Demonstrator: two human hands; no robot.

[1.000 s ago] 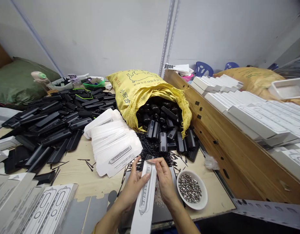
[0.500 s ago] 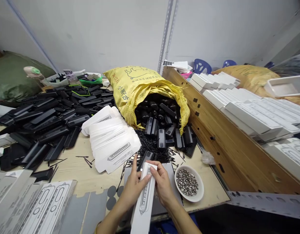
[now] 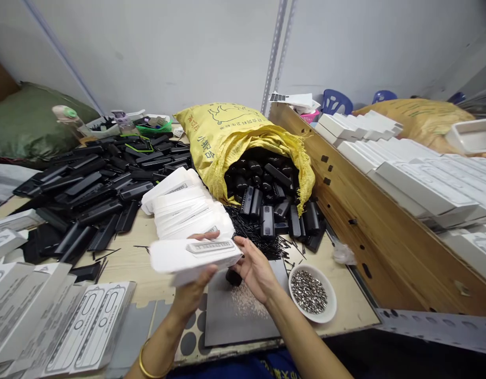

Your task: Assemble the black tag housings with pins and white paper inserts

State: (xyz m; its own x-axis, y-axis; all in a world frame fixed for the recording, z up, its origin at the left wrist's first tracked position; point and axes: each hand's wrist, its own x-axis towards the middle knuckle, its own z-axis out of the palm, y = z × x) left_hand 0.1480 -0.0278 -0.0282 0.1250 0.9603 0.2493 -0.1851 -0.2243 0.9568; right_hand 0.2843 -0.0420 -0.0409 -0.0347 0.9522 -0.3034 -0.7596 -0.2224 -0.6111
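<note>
Over the worktable [image 3: 144, 279], the hands [image 3: 259, 271] have turned the box [image 3: 191, 257] sideways.

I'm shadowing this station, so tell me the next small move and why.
Probably swing the printed white box so its left end meets the right hand: a flap seems to stick out there, though it's blurred. The left hand supports the box, and the right is by the other end.

Around the left wrist, a gold-coloured bangle [image 3: 141, 363] is showing; right of the bangle, blue clothing [image 3: 227, 370] is bearing yellow markings [image 3: 285, 374].
</note>
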